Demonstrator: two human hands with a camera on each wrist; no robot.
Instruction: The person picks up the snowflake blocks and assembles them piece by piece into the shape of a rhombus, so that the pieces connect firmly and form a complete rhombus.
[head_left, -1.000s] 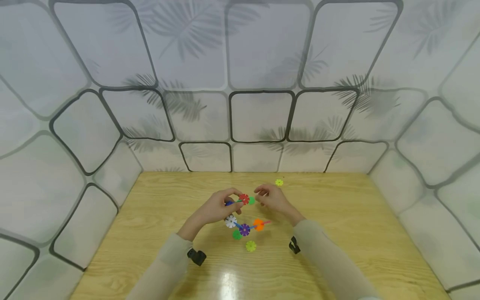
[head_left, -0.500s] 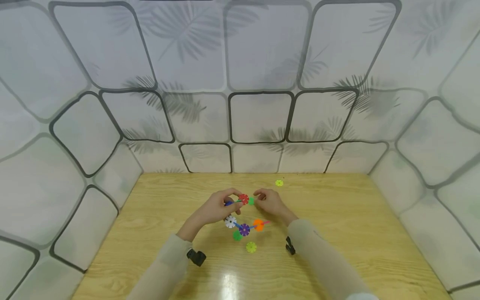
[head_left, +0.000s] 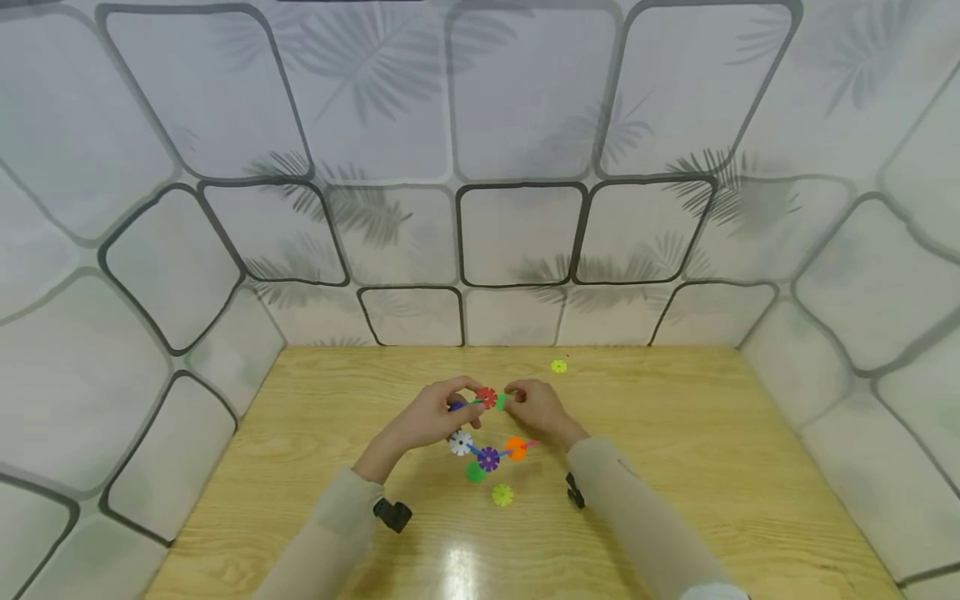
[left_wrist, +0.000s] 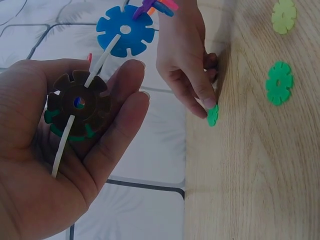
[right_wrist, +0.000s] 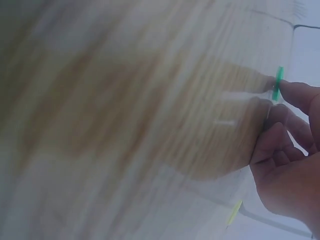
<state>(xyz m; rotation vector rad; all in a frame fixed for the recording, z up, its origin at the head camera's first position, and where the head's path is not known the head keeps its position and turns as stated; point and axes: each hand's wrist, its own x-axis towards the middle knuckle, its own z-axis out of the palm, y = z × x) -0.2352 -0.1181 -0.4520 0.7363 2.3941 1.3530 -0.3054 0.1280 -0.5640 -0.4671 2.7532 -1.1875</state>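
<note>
Being held in the curved fingers of the left hand [head_left: 435, 414] is a chain of interlocked discs [head_left: 488, 458], red, white, purple and orange among them, so some joining appears done. A green disc [left_wrist: 213, 115], apart from the chain, is pinched between thumb and fingers of the right hand [head_left: 542, 408]. Left unjoined on the wood-grained table [head_left: 675, 400] are another green disc [left_wrist: 279, 83], a yellow-green disc [head_left: 502, 495] and a yellow disc [head_left: 558, 366]. Thin, apparently plastic shapes with slotted rims are shown, several with central holes.
</note>
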